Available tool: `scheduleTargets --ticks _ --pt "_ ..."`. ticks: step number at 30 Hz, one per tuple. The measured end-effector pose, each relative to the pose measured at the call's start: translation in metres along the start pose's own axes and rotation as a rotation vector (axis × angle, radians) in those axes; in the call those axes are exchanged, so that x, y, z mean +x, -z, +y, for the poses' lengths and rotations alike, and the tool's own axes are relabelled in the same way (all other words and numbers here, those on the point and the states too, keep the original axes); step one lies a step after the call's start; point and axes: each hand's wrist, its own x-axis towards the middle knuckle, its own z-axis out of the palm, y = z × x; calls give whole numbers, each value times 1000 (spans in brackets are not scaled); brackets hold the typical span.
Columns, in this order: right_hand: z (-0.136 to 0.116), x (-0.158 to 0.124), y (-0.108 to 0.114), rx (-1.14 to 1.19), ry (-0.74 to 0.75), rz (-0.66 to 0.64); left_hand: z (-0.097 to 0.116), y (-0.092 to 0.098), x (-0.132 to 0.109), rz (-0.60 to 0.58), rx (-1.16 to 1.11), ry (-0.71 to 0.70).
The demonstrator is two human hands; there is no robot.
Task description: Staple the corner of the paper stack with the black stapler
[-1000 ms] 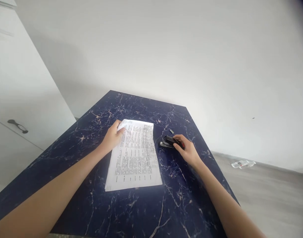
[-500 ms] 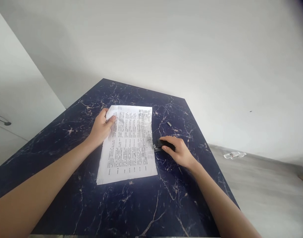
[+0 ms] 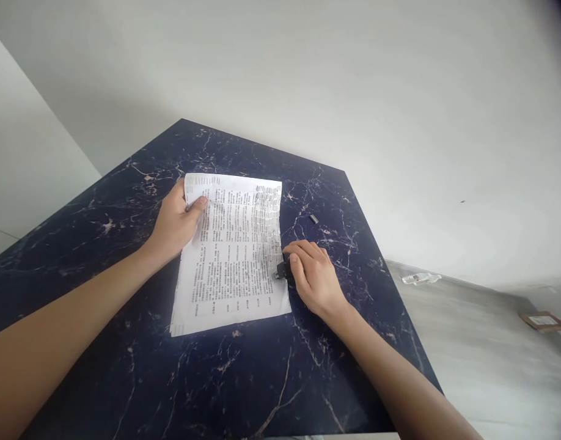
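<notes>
A stack of printed paper sheets point(image 3: 232, 256) lies on a dark blue marbled table point(image 3: 170, 379). My left hand point(image 3: 175, 223) grips the stack's upper left corner, thumb on top of the page. My right hand point(image 3: 315, 278) is closed over a black stapler point(image 3: 283, 269) whose nose sits at the right edge of the sheets, about halfway down. Most of the stapler is hidden under my fingers.
A small dark metal piece point(image 3: 313, 219) lies on the table beyond my right hand. On the grey floor to the right are a clear plastic bottle point(image 3: 420, 278) by the wall and a flat cardboard piece point(image 3: 544, 320). A white wall stands behind the table.
My right hand picked the stapler up from the table and brought it left onto the paper's right edge. My left hand kept its hold on the corner. The view tilted down.
</notes>
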Motion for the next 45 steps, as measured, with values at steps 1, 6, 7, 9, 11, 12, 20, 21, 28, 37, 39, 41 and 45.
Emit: scheduleTargets --ticks 1,6,7,9,11,12,20,21,28,37,39,41,45 --pt "-1 0 -2 -14 8 7 0 -1 0 0 14 -2" --pt "-4 -3 -5 -33 37 11 3 -3 -1 -5 47 1" --pt "-5 -3 -6 -42 36 10 3 -4 -2 -6 38 -2" --pt "-5 -3 -7 -60 32 12 3 -5 -2 -5 25 -11" --pt "-6 -3 -8 -68 30 12 2 -5 -2 0 29 -16" --pt "-6 -3 -8 -68 30 14 2 -6 -2 1 33 -15" --pt "-6 -3 -8 -58 34 16 4 -6 -3 36 67 -11" --pt "-7 -3 -9 -63 38 18 4 -6 -4 32 73 -14" --pt "-8 -3 -11 -128 52 8 7 -6 -5 19 66 -9" --pt "-13 -2 -12 -246 54 0 4 -7 -5 27 59 -28" --pt "-13 -2 -12 -275 60 -8 4 -7 -5 22 61 -32" --pt "-14 -2 -12 -316 67 -25 4 -7 -4 16 67 -31" --pt "-17 -2 -13 -425 74 -63 2 -8 -4 30 77 -40"
